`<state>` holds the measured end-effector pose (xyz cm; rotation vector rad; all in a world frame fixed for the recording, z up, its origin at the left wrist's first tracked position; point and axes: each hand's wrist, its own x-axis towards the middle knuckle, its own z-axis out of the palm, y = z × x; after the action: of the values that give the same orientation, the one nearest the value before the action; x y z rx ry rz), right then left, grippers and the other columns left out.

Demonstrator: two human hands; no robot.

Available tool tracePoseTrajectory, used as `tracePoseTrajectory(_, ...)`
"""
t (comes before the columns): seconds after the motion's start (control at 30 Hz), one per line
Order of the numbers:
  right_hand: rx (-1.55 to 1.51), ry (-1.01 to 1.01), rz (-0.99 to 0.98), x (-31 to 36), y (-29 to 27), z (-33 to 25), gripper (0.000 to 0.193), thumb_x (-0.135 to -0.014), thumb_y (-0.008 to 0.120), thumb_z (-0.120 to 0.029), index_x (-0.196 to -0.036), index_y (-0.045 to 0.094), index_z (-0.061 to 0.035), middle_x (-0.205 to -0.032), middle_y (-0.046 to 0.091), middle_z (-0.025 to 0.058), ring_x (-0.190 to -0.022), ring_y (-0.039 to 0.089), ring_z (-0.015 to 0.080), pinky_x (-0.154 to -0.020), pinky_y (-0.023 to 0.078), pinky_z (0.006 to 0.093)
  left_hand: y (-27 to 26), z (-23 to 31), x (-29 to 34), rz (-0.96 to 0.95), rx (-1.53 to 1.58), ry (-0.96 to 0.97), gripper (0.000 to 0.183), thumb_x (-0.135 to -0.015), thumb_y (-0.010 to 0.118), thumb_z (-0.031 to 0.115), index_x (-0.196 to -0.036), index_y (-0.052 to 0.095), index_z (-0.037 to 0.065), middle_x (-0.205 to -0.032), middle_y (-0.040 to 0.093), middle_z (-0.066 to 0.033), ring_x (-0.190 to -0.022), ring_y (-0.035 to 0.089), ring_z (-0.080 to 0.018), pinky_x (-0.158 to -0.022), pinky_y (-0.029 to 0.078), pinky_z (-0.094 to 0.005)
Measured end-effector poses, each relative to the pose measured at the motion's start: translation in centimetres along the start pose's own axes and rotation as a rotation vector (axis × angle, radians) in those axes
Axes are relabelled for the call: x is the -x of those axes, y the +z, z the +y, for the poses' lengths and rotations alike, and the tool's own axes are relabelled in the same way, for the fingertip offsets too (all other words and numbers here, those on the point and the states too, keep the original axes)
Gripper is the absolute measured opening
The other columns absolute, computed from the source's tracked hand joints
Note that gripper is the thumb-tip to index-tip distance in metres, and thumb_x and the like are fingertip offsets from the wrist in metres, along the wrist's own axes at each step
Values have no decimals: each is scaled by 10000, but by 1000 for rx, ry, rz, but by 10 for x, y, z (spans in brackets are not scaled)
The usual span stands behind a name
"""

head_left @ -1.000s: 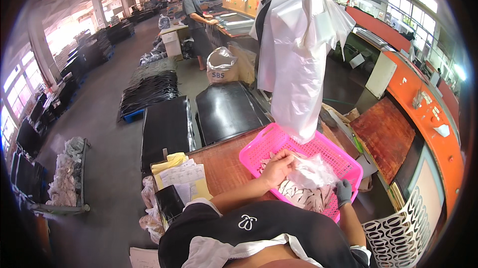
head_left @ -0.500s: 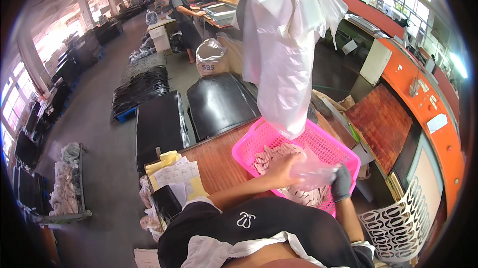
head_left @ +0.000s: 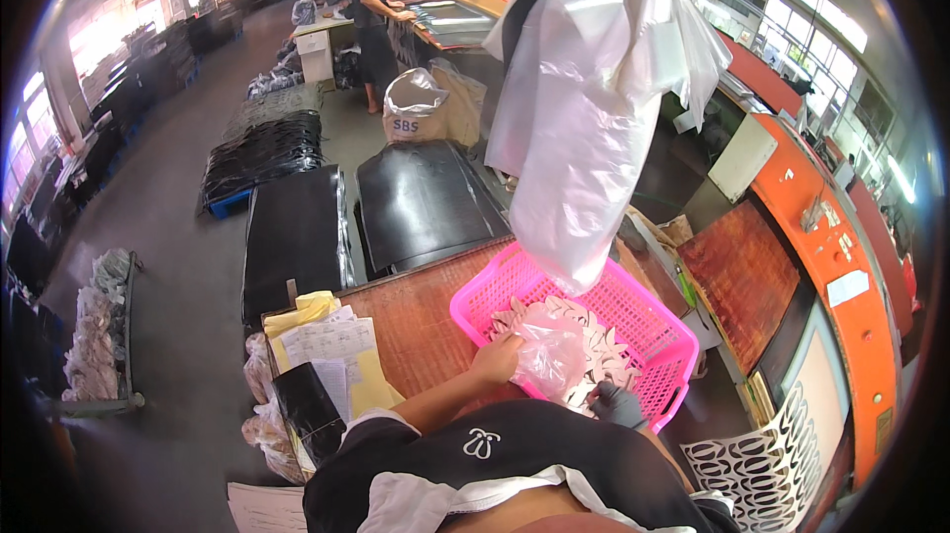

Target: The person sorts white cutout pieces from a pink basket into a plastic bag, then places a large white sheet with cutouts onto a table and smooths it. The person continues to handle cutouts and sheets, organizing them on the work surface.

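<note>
A bunch of white plastic sheets (head_left: 584, 137) hangs in front of the pink basket (head_left: 638, 300) and covers part of its far rim. Papers (head_left: 327, 340) lie on the wooden table (head_left: 421, 330), left of the basket. The left hand (head_left: 495, 359) has its fingers closed on a clear bag (head_left: 550, 353), over the pale pieces (head_left: 601, 353) in the basket. The bag hides some pieces. The gloved right hand (head_left: 618, 405) is beside them; whether its fingers grip one, I cannot tell.

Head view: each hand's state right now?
Left hand: closed, holding a clear plastic bag.
Right hand, gray-gloved: at the pale cut-out pieces; grip cannot be told.
</note>
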<state>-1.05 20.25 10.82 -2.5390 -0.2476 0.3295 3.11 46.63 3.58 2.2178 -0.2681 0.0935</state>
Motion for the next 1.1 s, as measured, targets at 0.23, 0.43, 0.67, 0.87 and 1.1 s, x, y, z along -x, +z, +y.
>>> tracePoseTrajectory(0.23,193,46,-148,6,31,8,241,-748,606,-256,-894,575,-68,-781,577,100,-736,557,199,-655,444,313,16,-15,4,130,-186,222,179,-734,480,136,-880,536,48,-823,542,-143,-762,542,-327,-648,431,-439)
tracePoseTrajectory(0.43,218,64,-146,21,34,17,343,-743,590,-341,-958,574,-74,-868,595,136,-821,573,266,-701,451,363,26,-20,2,184,-286,256,149,-735,497,151,-843,545,61,-784,557,-130,-690,550,-319,-610,423,-446)
tracePoseTrajectory(0.67,99,112,2,69,35,31,370,-750,575,-371,-941,565,-54,-868,586,182,-832,575,342,-704,441,448,22,-20,-5,-60,-289,197,163,-744,517,181,-834,527,45,-794,561,-164,-705,538,-364,-622,392,-470)
tracePoseTrajectory(0.87,-33,-22,285,104,41,44,207,-712,600,-192,-815,532,-25,-792,535,177,-804,536,363,-669,429,455,46,6,0,-151,-232,389,263,-764,515,208,-917,508,-5,-897,540,-213,-836,518,-384,-700,399,-453)
tracePoseTrajectory(1.1,-122,-228,504,120,48,63,163,-707,607,-148,-766,507,-33,-770,527,151,-742,524,336,-647,428,419,80,63,13,-385,-107,482,308,-777,504,171,-1015,504,-24,-959,534,-205,-908,506,-377,-777,399,-436)
